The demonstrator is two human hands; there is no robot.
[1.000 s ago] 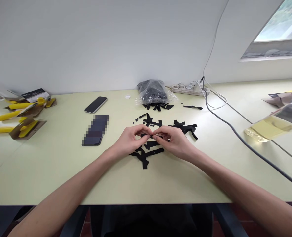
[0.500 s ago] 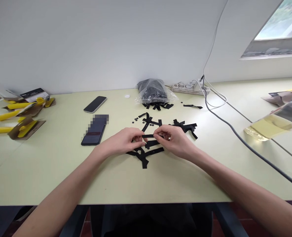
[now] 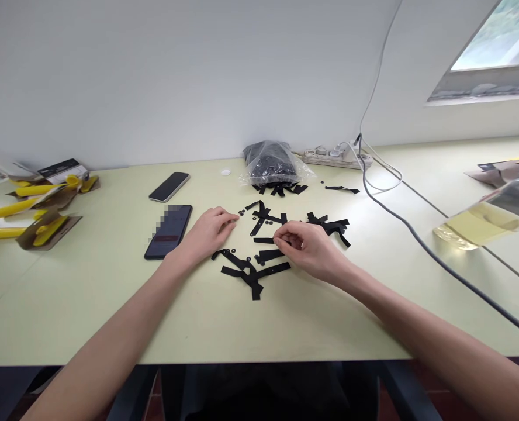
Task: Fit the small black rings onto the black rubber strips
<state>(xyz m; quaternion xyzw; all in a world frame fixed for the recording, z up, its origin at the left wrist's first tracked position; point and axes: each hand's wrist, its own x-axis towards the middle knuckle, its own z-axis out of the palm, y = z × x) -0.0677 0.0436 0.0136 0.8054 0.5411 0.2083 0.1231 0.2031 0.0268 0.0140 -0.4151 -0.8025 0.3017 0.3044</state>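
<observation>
- Pinching a black strip (image 3: 263, 240) between thumb and fingers, the right hand (image 3: 307, 248) is holding it among loose strips (image 3: 255, 287).
- Farther left, the left hand (image 3: 207, 234) is pointing at small black discs (image 3: 241, 213), thumb slightly parted; whether it is gripping one, the head view is not showing.

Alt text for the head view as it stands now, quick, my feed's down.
A person's right hand pinches a black strip over a pale table, while the left hand reaches fingertips-down beside small black discs. More strips lie scattered around; a clear plastic bag with dark contents sits behind.
</observation>
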